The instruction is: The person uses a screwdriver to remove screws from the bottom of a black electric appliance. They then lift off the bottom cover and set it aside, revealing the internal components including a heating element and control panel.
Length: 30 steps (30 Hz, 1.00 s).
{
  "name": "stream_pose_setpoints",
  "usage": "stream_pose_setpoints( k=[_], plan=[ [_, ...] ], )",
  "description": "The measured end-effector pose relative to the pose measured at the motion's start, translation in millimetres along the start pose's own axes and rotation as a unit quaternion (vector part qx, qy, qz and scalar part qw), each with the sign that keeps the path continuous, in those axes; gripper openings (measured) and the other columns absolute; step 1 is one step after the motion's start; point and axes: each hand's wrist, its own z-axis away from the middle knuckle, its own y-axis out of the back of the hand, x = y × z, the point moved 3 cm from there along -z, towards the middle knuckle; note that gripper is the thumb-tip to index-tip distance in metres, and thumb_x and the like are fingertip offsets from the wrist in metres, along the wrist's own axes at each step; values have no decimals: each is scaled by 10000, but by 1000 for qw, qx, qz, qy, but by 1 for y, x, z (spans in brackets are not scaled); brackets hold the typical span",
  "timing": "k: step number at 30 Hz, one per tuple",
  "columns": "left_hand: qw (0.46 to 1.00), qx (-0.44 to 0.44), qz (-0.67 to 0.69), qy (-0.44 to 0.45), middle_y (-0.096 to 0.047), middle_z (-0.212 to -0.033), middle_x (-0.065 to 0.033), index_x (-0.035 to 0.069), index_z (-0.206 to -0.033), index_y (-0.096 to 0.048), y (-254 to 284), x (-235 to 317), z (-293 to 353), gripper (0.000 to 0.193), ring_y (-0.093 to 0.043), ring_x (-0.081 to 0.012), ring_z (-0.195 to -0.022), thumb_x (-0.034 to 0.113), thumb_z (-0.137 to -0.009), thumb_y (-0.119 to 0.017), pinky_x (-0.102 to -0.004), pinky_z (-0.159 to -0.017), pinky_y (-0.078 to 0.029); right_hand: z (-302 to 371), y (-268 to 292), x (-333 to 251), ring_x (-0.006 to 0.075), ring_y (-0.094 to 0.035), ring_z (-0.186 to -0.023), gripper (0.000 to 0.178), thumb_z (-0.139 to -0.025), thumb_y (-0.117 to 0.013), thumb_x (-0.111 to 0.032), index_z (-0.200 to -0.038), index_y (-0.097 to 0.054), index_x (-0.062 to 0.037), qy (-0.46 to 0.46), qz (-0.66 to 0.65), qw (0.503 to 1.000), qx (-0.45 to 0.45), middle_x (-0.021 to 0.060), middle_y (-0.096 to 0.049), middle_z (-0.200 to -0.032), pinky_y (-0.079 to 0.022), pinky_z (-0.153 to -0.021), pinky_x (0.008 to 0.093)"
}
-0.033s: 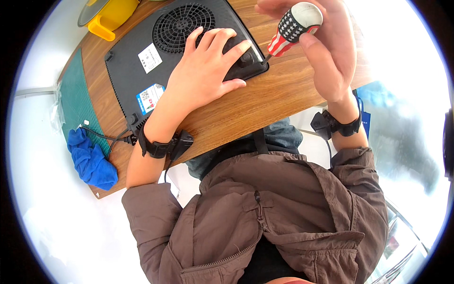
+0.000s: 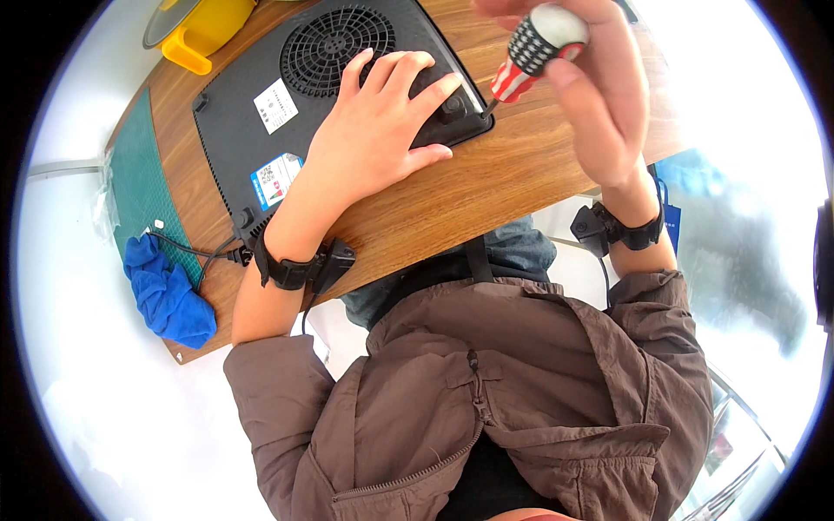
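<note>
A black, flat appliance (image 2: 230, 143), by its looks an induction cooker, lies on the wooden table with its underside up. Its round fan grille, two stickers and stubby feet show. My left hand (image 2: 373, 130) rests flat on it, fingers spread, across the grille's lower edge and the right side. At the near right corner, the thin shaft of a screwdriver (image 2: 532, 50) meets the casing. My right hand (image 2: 612, 95) has its fingers around the screwdriver's thick handle, patterned with white stars on dark and red-white stripes, which leans up to the right. The tip is too small to make out.
A yellow pot (image 2: 208, 35) with a lid stands at the far left. A green cutting mat (image 2: 139, 174) covers the table's left end, with a crumpled blue cloth (image 2: 169, 291) at its near edge. A black power cord (image 2: 208, 256) runs beside the appliance.
My right hand and the screwdriver handle have turned slightly, the handle's top shifting a little to the left. My left hand and the appliance have stayed put.
</note>
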Motion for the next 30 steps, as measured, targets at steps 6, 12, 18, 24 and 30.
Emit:
stream_pose_setpoints(
  k=[6, 12, 18, 24, 30],
  plan=[
    [1000, 6, 1, -1, -489, -1397, -94, 186, -1413, -564, 0, 0, 0, 724, -464, -312, -1335, 402, -777, -833, -518, -1200, -281, -4, 13, -2, 210, -596, -1070, 683, -924, -711, -40, -1493, -347, 58, -15, 45, 996, -73, 208, -588, -1268, -514, -946, 342],
    [1000, 9, -6, -1, -487, -1401, -98, 182, -1405, -568, -1, -1, 2, 721, -469, -319, -1331, 403, -773, -837, -520, -1202, -277, -1, 19, 6, 202, -582, -1131, 597, -962, -624, -50, -1488, -367, 67, 17, 126, 987, -103, 190, -562, -1311, -486, -975, 324],
    [1000, 4, 2, 0, -485, -1406, -102, 177, -1400, -565, -1, 0, 1, 721, -469, -322, -1333, 405, -772, -837, -523, -1204, -274, -7, 11, -10, 196, -587, -1141, 574, -978, -681, -117, -1463, -424, 53, -3, 59, 995, -79, 148, -575, -1255, -483, -970, 328],
    [1000, 5, 0, -1, -485, -1406, -99, 191, -1411, -561, -1, -1, 1, 728, -471, -318, -1331, 409, -773, -837, -520, -1204, -275, -1, 11, 7, 196, -619, -1070, 558, -972, -527, -4, -1498, -361, 80, -21, 115, 993, -31, 187, -600, -1212, -517, -905, 290],
    [1000, 6, -1, 2, -484, -1409, -96, 197, -1417, -558, 0, 0, 0, 735, -470, -315, -1335, 421, -774, -834, -519, -1204, -272, 5, 17, 11, 186, -617, -1006, 586, -927, -432, 25, -1505, -347, 74, 1, 25, 999, -39, 182, -604, -1170, -517, -885, 304]
  ],
)
